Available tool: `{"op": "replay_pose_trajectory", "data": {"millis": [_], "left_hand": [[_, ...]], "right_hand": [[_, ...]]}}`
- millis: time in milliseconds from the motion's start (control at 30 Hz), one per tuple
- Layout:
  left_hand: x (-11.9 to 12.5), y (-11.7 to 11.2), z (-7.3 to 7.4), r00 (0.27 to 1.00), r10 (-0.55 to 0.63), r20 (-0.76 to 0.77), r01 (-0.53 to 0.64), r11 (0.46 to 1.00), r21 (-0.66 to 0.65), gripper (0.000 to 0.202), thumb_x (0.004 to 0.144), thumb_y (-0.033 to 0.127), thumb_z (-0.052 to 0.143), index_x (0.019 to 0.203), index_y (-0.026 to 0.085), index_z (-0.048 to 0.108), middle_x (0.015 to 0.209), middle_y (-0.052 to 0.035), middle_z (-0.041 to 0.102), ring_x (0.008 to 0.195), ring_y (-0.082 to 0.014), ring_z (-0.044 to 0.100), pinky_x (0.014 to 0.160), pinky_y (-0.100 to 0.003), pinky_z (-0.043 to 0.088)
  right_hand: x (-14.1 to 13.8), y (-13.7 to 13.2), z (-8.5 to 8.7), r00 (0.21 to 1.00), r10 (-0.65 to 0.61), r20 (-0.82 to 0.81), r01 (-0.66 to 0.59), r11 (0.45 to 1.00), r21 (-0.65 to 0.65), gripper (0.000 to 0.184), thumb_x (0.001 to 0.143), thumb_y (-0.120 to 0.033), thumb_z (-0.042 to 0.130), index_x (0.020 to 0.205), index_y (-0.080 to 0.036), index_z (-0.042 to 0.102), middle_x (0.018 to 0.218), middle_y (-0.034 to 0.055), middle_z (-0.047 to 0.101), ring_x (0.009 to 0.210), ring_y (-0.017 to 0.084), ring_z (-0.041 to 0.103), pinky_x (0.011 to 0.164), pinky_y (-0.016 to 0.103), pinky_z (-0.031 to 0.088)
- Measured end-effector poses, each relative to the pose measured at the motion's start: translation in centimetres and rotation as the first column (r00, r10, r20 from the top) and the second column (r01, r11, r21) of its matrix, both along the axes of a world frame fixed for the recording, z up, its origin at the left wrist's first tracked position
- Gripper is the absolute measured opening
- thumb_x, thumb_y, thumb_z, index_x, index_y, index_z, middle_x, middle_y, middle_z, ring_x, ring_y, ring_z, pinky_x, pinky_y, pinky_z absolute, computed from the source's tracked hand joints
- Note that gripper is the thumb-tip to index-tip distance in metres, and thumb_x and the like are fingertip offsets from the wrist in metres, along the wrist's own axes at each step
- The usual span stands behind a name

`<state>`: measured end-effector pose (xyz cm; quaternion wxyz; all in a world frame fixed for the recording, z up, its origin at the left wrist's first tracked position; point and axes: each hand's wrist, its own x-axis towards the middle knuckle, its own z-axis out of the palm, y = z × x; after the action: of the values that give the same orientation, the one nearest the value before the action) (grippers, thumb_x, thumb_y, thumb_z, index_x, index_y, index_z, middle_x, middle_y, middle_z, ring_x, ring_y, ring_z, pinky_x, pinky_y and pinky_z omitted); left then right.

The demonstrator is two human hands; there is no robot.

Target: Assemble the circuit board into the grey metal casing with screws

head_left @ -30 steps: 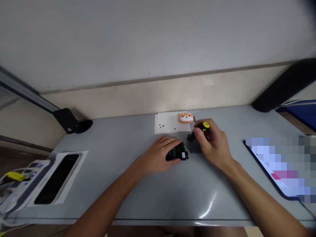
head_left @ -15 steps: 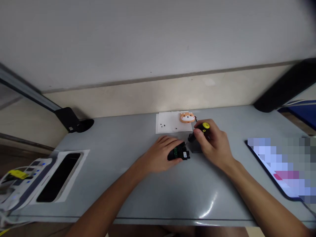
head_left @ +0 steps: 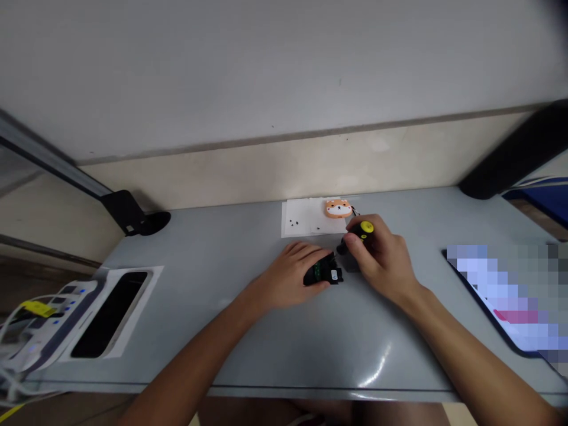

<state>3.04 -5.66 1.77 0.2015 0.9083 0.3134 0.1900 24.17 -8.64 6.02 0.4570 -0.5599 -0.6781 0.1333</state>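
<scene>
Left hand (head_left: 288, 276) clasping black device (head_left: 325, 274); right hand (head_left: 385, 260) curled around yellow-capped screwdriver (head_left: 360, 231).

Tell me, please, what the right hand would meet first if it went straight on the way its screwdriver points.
Most likely the black device held in the left hand; depth is unclear, so the screwdriver may already touch it.

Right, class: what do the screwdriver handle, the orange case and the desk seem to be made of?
Screwdriver handle: probably plastic, from its solid black and yellow colours; the right hand hides part.
Orange case: perhaps silicone or plastic, judging by its smooth, rounded edges.
Desk: glossy grey, given the glare; possibly laminate or painted metal.
</scene>
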Motion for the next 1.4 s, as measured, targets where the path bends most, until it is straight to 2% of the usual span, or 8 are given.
{"op": "replay_pose_trajectory", "data": {"millis": [200,433,633,833,967,1067,1200,1400], "left_hand": [[0.2,0.0,0.2,1.0,0.017,0.005,-0.017,0.999,-0.038,0.052,0.09,0.033,0.076,0.138,0.024,0.059,0.138,-0.0085,0.067,0.13,-0.0286,0.061,0.114,-0.048,0.047],[0.0,0.4,-1.0,0.999,0.008,0.045,-0.007,1.0,-0.016,0.055,0.09,0.035,0.076,0.141,0.026,0.057,0.145,-0.0071,0.064,0.137,-0.0296,0.057,0.12,-0.05,0.043],[-0.1,0.6,-1.3,0.997,-0.018,0.07,0.018,1.0,0.006,0.059,0.091,0.038,0.075,0.144,0.026,0.054,0.145,-0.009,0.064,0.138,-0.0323,0.057,0.119,-0.053,0.044],[0.0,0.5,-0.6,0.999,-0.01,0.032,0.011,0.999,-0.034,0.05,0.091,0.039,0.075,0.136,0.024,0.06,0.141,-0.0092,0.066,0.134,-0.0312,0.059,0.117,-0.051,0.045],[-0.1,0.4,-0.8,0.999,-0.011,0.032,0.011,1.0,-0.025,0.051,0.093,0.041,0.073,0.138,0.025,0.057,0.14,-0.0081,0.066,0.133,-0.0287,0.059,0.118,-0.048,0.043],[-0.1,0.4,-0.9,1.0,-0.007,0.026,0.008,1.0,-0.028,0.052,0.092,0.04,0.073,0.139,0.026,0.056,0.141,-0.0075,0.065,0.135,-0.0285,0.057,0.118,-0.048,0.043],[0.0,0.5,-0.7,1.0,0.002,0.022,-0.001,0.999,-0.048,0.05,0.092,0.04,0.073,0.138,0.027,0.057,0.141,-0.0072,0.066,0.134,-0.0284,0.058,0.117,-0.048,0.043],[0.1,0.5,-0.6,1.0,-0.005,0.022,0.006,0.998,-0.056,0.042,0.092,0.042,0.073,0.129,0.025,0.062,0.136,-0.0072,0.069,0.132,-0.0299,0.06,0.117,-0.049,0.044]], "right_hand": [[-0.1,0.0,0.3,0.996,0.083,0.045,-0.083,0.996,-0.015,0.017,0.095,-0.043,0.055,0.093,-0.026,0.055,0.064,-0.0033,0.061,0.047,0.014,0.049,0.051,0.026,0.037],[-0.6,0.6,1.1,0.966,0.22,0.136,-0.212,0.974,-0.075,0.019,0.098,-0.042,0.048,0.101,-0.025,0.055,0.063,-0.0033,0.059,0.049,0.016,0.05,0.054,0.028,0.035],[-2.0,2.6,1.4,0.91,0.369,0.192,-0.367,0.929,-0.048,0.018,0.098,-0.04,0.045,0.098,-0.024,0.054,0.079,0.0028,0.067,0.058,0.017,0.052,0.056,0.029,0.035],[-3.0,2.5,-0.2,0.968,0.174,-0.178,-0.162,0.983,0.08,0.006,0.094,-0.029,0.051,0.096,-0.025,0.056,0.084,0.0017,0.066,0.068,0.017,0.058,0.065,0.032,0.043],[-3.5,1.9,0.0,0.828,0.228,-0.512,-0.223,0.972,0.073,0.009,0.096,-0.026,0.051,0.089,-0.024,0.057,0.09,0.002,0.066,0.085,0.017,0.065,0.076,0.034,0.05],[-3.9,2.0,0.4,0.68,0.236,-0.695,-0.311,0.95,0.019,0.013,0.095,-0.023,0.053,0.082,-0.024,0.053,0.078,-0.0027,0.06,0.066,0.013,0.061,0.065,0.03,0.049],[-4.3,2.1,0.0,0.65,0.205,-0.732,-0.276,0.961,0.023,0.015,0.093,-0.02,0.055,0.079,-0.024,0.05,0.064,-0.0075,0.047,0.053,0.009,0.044,0.053,0.026,0.036],[-4.7,1.1,-0.3,0.733,0.303,-0.609,-0.323,0.943,0.081,0.014,0.091,-0.016,0.054,0.08,-0.024,0.051,0.071,-0.0055,0.049,0.063,0.011,0.043,0.06,0.028,0.037]]}}
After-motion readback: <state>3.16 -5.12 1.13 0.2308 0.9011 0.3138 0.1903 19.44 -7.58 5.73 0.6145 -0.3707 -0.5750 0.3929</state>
